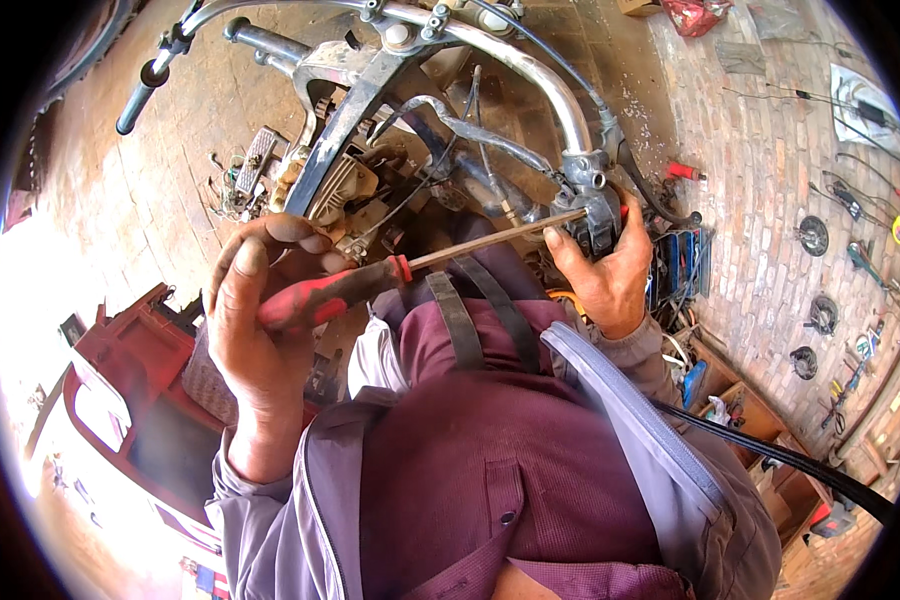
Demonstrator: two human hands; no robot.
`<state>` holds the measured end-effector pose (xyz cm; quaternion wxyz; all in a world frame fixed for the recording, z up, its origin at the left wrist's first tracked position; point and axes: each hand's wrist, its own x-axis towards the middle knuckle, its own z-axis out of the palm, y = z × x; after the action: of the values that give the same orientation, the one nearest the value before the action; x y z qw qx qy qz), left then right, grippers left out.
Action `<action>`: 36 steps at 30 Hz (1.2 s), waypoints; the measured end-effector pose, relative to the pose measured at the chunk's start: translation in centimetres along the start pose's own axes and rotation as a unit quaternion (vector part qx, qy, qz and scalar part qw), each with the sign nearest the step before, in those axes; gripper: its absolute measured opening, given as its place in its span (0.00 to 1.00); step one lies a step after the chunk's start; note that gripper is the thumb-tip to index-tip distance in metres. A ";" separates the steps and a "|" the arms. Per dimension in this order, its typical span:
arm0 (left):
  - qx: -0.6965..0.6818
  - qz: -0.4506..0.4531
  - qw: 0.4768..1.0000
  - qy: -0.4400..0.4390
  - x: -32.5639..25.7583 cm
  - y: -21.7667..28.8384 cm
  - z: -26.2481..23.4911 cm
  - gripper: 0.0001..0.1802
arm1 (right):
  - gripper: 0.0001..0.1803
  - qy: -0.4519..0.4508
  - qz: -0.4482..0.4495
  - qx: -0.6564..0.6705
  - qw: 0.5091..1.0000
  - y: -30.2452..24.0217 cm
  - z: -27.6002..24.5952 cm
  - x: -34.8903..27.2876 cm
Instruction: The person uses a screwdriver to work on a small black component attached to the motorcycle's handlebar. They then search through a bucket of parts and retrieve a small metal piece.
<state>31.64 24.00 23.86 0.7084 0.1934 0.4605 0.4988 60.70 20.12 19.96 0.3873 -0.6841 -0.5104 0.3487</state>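
Note:
My left hand is closed loosely around the red and black handle of a screwdriver. Its long, rusty-brown shaft runs to the right, with the tip against a dark switch housing at the end of a chrome handlebar. That housing sits in the grip of my right hand, thumb on the near side and fingers on the far side. A cable and brake lever come off the bar beside it. The exact spot where the tip meets the housing is too small to make out.
Ahead stands the stripped motorcycle frame, with an engine below. A red metal body part lies at left. Wooden trays with tools are at right. Cables and round parts lie on the brick floor.

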 end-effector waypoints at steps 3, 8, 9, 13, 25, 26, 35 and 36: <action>-0.007 0.033 0.996 0.077 -0.3 -0.7 0.0 0.23 | 0.32 -0.003 0.000 -0.012 1.000 0.1 -0.1 -0.1; 0.224 -0.072 0.970 0.056 -1.3 0.4 -0.8 0.27 | 0.32 -0.001 0.018 -0.011 1.000 -0.3 0.0 0.0; 0.323 -0.116 0.935 0.088 -1.7 0.7 -1.3 0.26 | 0.31 -0.002 0.020 -0.010 1.000 -0.3 0.0 -0.1; 0.379 -0.131 0.916 -0.011 -1.0 2.1 -0.7 0.09 | 0.32 -0.002 0.017 0.015 1.000 -0.3 0.0 -0.1; 0.360 0.011 0.930 -0.071 -1.6 2.7 -0.5 0.32 | 0.32 0.002 0.028 -0.014 1.000 -0.3 0.0 -0.1; 0.408 -0.014 0.911 -0.050 -1.7 3.0 -0.1 0.27 | 0.32 0.000 0.028 -0.004 1.000 -0.4 0.0 -0.1; 0.538 0.180 0.810 -0.148 -0.6 1.9 -0.6 0.17 | 0.33 0.002 0.020 -0.013 1.000 -0.6 0.0 -0.1; 0.441 0.180 0.868 -0.142 -0.4 1.6 -0.7 0.19 | 0.33 0.002 0.015 -0.022 1.000 -0.7 0.0 -0.1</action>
<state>30.23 24.19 24.85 0.5048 0.6338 0.4843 0.3300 60.42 20.19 20.63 0.3675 -0.7008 -0.5069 0.3419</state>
